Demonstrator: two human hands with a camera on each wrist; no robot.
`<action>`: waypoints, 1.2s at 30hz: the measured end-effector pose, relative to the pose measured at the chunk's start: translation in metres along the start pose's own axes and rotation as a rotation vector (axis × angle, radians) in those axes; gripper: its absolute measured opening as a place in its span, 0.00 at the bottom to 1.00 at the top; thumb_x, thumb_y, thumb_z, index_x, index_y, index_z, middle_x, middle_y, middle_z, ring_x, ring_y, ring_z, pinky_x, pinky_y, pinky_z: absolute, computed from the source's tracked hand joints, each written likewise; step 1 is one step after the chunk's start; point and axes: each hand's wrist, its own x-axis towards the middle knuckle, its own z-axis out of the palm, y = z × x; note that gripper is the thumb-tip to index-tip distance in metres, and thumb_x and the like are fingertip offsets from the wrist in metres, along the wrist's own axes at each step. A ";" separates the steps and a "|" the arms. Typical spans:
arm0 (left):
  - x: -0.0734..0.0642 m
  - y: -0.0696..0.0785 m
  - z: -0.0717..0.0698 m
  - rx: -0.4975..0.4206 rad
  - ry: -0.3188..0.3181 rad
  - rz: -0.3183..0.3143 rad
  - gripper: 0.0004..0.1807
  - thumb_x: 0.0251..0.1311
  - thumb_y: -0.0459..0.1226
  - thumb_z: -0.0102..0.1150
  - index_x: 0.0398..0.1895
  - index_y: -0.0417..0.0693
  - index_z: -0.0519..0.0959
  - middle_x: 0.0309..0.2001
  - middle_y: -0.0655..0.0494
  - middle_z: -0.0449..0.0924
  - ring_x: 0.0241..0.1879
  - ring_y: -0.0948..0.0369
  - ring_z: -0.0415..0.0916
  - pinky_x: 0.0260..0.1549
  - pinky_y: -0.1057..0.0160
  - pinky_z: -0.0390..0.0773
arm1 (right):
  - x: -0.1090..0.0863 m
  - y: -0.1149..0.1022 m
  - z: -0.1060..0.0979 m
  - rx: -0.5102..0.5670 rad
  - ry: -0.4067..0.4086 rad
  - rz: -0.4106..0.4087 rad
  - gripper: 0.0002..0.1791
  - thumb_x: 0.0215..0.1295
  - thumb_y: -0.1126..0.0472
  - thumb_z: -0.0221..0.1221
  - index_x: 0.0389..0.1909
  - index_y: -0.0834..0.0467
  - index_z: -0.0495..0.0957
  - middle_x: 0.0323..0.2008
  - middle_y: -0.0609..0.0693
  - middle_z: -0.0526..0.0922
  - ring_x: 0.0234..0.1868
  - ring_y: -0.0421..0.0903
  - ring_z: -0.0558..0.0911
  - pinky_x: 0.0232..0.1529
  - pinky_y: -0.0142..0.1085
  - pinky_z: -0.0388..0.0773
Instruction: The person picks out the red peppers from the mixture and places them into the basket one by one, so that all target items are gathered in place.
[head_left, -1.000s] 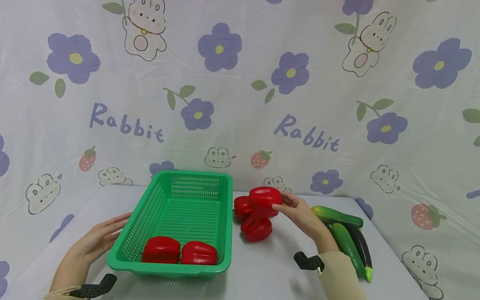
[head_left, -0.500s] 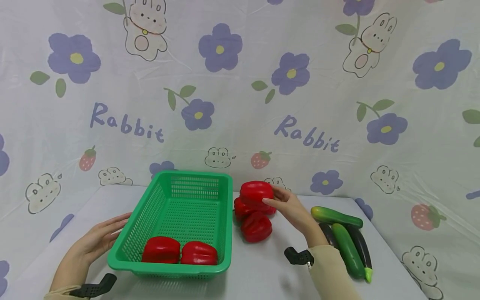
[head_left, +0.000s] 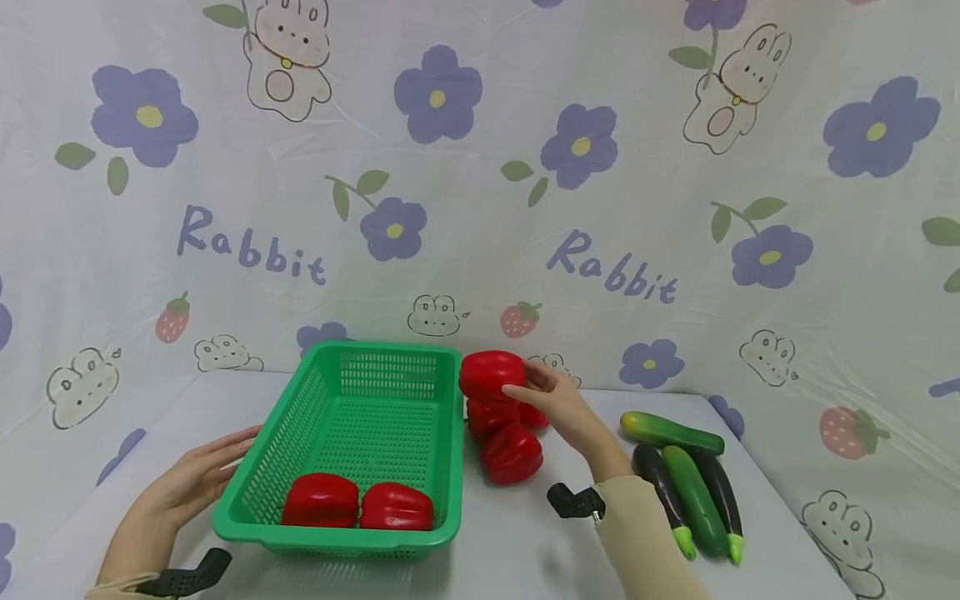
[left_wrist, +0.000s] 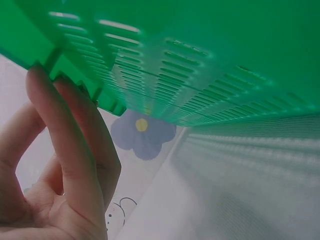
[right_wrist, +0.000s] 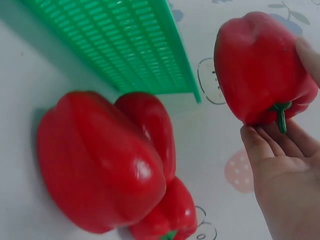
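A red bell pepper [head_left: 491,374] is held in my right hand [head_left: 558,404], raised beside the basket's far right corner. In the right wrist view, the thumb lies on one side of this pepper [right_wrist: 262,67] and the fingers on the other, its green stem showing. The green basket [head_left: 456,467] carries two red bell peppers, one on the left [head_left: 321,500] and one on the right [head_left: 397,506], at its near end. My left hand [head_left: 187,483] is at the basket's left side, fingers extended; in the left wrist view its fingertips [left_wrist: 37,75] touch the underside of the rim.
Several red bell peppers [head_left: 512,455] lie together just right of the basket. On the table's right side are a yellow-green cucumber-like vegetable [head_left: 671,432], a green one [head_left: 696,500] and two dark eggplants [head_left: 663,492]. A printed curtain [head_left: 480,183] hangs behind the table.
My right hand has carried its bell pepper up and leftward, from above the other peppers to the basket's right rim. The left hand and the basket have stayed in place.
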 end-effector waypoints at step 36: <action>0.000 -0.001 0.004 -0.026 -0.016 0.021 0.19 0.75 0.37 0.44 0.45 0.73 0.82 0.48 0.74 0.83 0.48 0.69 0.81 0.47 0.67 0.82 | 0.019 -0.020 0.074 0.047 0.009 -0.025 0.41 0.57 0.47 0.69 0.70 0.49 0.64 0.66 0.49 0.73 0.69 0.52 0.69 0.66 0.57 0.68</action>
